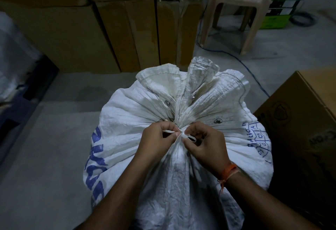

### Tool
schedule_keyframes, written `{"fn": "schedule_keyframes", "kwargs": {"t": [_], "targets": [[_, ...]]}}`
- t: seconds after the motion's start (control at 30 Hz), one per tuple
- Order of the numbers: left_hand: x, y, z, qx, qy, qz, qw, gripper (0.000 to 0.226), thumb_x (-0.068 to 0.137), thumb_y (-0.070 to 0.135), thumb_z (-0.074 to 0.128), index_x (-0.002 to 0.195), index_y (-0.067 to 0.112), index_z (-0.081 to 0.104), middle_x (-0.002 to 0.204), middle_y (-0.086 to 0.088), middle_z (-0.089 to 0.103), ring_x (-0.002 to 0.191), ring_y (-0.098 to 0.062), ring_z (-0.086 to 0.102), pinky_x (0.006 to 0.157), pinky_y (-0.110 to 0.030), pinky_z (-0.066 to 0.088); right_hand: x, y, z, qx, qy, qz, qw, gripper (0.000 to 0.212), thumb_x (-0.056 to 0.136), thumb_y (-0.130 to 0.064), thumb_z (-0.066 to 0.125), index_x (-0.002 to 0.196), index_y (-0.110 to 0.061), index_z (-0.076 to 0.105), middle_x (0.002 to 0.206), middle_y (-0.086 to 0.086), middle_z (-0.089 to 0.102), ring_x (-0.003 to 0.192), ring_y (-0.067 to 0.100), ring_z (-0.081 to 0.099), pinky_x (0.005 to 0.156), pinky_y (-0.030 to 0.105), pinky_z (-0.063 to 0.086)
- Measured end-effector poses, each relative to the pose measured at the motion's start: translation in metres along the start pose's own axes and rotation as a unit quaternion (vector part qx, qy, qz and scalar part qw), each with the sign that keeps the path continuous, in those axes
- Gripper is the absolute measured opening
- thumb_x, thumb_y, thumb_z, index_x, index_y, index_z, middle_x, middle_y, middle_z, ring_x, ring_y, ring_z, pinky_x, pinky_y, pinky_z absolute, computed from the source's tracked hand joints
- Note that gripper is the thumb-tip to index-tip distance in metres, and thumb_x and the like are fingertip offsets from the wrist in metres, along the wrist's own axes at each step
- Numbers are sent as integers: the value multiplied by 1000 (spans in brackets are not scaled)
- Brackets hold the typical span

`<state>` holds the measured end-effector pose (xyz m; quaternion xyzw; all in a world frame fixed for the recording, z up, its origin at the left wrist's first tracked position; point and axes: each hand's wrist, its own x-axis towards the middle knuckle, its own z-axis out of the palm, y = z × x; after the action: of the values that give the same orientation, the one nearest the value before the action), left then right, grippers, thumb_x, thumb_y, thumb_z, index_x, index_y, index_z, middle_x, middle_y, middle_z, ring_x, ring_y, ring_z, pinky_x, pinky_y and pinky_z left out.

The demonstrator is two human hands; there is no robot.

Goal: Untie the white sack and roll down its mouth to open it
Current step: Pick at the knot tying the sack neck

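The bulging white woven-plastic sack (pixel 174 139) stands on the floor before me, its neck cinched by a flat white tie strip (pixel 179 134). My left hand (pixel 156 142) and right hand (pixel 205 144) each pinch that strip at the knot. Pulling the wrong end could jam it tighter.

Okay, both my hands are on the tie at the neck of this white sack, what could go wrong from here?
1. The tie is a thin white strip pinched between the left hand and right hand; pulling the wrong end could tighten the knot.
2. The white sack looks full, so its mouth may flop as the neck loosens.
3. The cardboard box beside it may crowd rolling the mouth down.
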<state>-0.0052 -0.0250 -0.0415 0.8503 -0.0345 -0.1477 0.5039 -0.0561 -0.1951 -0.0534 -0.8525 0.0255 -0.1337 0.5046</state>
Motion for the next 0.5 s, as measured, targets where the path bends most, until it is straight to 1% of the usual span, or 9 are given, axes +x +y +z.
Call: {"fn": "schedule_keyframes", "kwargs": {"t": [0.1, 0.2, 0.37, 0.43, 0.5], "targets": [[1, -1, 0, 9, -2, 3, 1000, 10, 90, 18, 81, 83, 25, 81, 84, 5, 82, 82, -11, 78, 80, -31, 61, 0, 1, 0, -3, -3, 0, 1000, 14, 78, -17, 83, 78, -20, 69, 72, -5, 71, 68, 10, 69, 65, 40, 57], [0, -1, -1, 13, -7, 6, 1000, 7, 91, 20, 80, 86, 25, 82, 85, 6, 82, 83, -10, 77, 79, -31, 60, 0, 2, 0, -1, -4, 0, 1000, 15, 78, -15, 83, 78, -20, 69, 73, -5, 71, 69, 10, 69, 65, 39, 58], [0, 0, -5, 13, -21, 9, 1000, 7, 95, 21, 77, 91, 25, 81, 89, 6, 82, 85, -7, 77, 78, -28, 58, 0, 2, 0, 8, -1, 5, 1000, 15, 78, -14, 84, 78, -20, 70, 73, -6, 71, 68, 8, 69, 64, 31, 58], [0, 0, -7, -1, -26, 5, 1000, 7, 95, 19, 76, 92, 25, 80, 88, 5, 82, 82, -6, 77, 73, -25, 57, 0, 2, 0, 4, 1, 3, 1000, 15, 77, -15, 84, 78, -20, 70, 73, -6, 71, 67, 8, 68, 64, 32, 58], [0, 0, -8, -7, -24, 1, 1000, 8, 94, 19, 76, 92, 26, 80, 85, 3, 82, 78, -8, 76, 70, -23, 53, 0, 2, 0, 0, -1, 1, 1000, 15, 78, -16, 84, 78, -20, 70, 73, -6, 71, 67, 8, 69, 64, 33, 58]]}}
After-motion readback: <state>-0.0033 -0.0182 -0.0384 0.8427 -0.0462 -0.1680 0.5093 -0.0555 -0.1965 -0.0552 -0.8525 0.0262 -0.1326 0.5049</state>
